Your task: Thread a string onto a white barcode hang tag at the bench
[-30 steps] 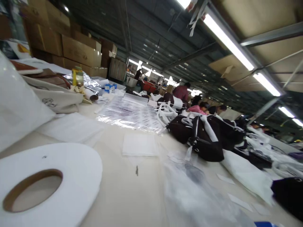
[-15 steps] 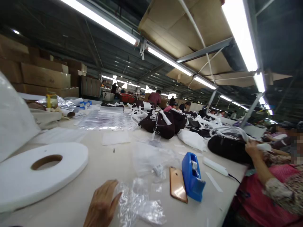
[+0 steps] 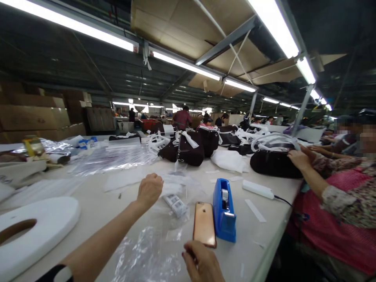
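the left hand is closed in a fist over small white packets on the bench; i cannot tell what it grips. the right hand rests with bent fingers on clear plastic bags, just below a gold phone and a blue tape holder.

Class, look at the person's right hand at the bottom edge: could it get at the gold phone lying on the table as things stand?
Probably yes. The right hand lies just below the gold phone, with only bare table between; the blue tape dispenser stands beside, not across.
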A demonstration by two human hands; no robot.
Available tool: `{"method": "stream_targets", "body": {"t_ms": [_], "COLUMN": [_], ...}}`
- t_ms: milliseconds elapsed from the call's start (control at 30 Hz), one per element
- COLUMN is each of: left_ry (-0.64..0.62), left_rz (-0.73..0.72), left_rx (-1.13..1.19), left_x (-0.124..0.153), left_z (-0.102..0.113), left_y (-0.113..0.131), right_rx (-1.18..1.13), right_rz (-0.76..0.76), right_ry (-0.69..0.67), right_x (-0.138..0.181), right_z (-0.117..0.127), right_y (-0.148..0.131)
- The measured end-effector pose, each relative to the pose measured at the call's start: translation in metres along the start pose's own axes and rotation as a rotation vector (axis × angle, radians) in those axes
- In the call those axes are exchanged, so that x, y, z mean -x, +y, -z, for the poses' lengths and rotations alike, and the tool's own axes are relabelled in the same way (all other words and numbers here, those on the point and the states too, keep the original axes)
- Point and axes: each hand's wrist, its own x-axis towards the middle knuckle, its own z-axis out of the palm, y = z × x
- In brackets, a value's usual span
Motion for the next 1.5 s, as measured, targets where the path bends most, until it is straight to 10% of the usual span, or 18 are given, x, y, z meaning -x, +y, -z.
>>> {"method": "stream_targets", "body": {"t_ms": [533,1133,1500], "left_ry": [-0.074,-0.012,0.009], "left_rz": [-0.045,-0.068,-0.063], "left_rx": [0.105,0.298,0.381], "left_x": [-0.026,-0.024,-0.026], "left_z": [0.015,0.009,0.006], "left_y": [-0.026,-0.044,-0.050], "right_rx": [0.305,0.459,-0.077], "right_rz": [-0.013,0.288,0.162], "right_ry": [0.119,-0.145,-0.206], "right_x": [-0.191,-0.221,-0.226], "right_z": [-0.049,-0.082,-0.062], "right_y": [-0.007,-0.011,-0.009]}}
